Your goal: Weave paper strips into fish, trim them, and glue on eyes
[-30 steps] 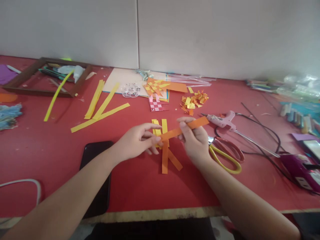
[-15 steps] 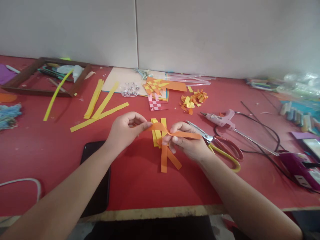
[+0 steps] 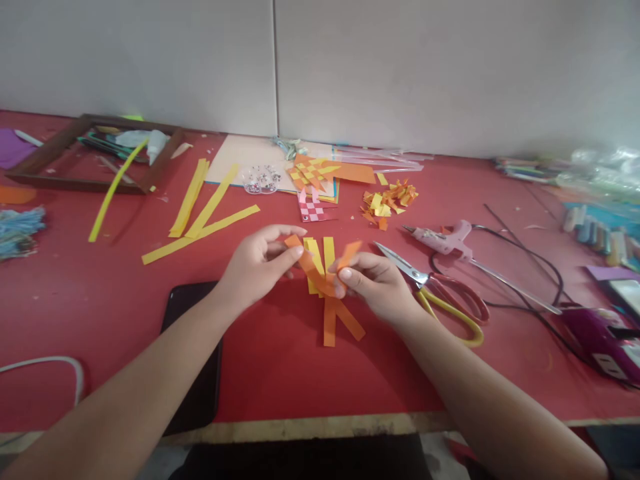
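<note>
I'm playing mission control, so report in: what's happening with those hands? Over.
Left hand and right hand both pinching an orange strip. Strip curved between them. Short yellow strips partly hidden behind it; scissors close beside right hand.

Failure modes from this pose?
The orange strip, bowed between left hand and right hand, might crease. Either hand could nudge the short yellow strips that the bowed strip partly covers. The scissors lie close beside the right hand; a sideways move might knock them.
</note>
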`<state>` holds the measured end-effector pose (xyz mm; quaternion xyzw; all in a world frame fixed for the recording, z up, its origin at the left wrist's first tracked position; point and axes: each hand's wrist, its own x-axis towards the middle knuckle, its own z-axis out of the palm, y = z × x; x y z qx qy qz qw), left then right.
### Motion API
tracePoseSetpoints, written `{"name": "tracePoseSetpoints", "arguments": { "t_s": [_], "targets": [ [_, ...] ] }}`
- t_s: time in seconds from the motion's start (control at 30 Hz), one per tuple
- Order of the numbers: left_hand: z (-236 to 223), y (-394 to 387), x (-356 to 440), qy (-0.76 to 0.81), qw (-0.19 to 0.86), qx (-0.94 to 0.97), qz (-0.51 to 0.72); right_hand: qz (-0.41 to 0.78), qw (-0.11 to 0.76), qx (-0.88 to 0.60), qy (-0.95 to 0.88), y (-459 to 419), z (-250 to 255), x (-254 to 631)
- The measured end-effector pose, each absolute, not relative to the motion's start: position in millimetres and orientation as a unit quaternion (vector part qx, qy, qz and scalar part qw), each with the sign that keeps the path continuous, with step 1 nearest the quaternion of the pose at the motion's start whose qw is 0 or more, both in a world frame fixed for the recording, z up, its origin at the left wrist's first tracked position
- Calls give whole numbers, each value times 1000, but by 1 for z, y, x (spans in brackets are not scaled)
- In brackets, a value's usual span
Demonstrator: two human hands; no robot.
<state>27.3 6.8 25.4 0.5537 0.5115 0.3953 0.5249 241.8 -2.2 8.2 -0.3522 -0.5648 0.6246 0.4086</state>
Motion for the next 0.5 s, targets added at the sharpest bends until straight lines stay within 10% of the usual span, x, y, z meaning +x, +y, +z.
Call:
{"name": "tracePoseSetpoints", "arguments": {
  "t_s": [0.5],
  "targets": [
    [32, -4, 32, 373, 627, 596, 335, 497, 379, -467, -626, -4, 11, 237]
  ]
}}
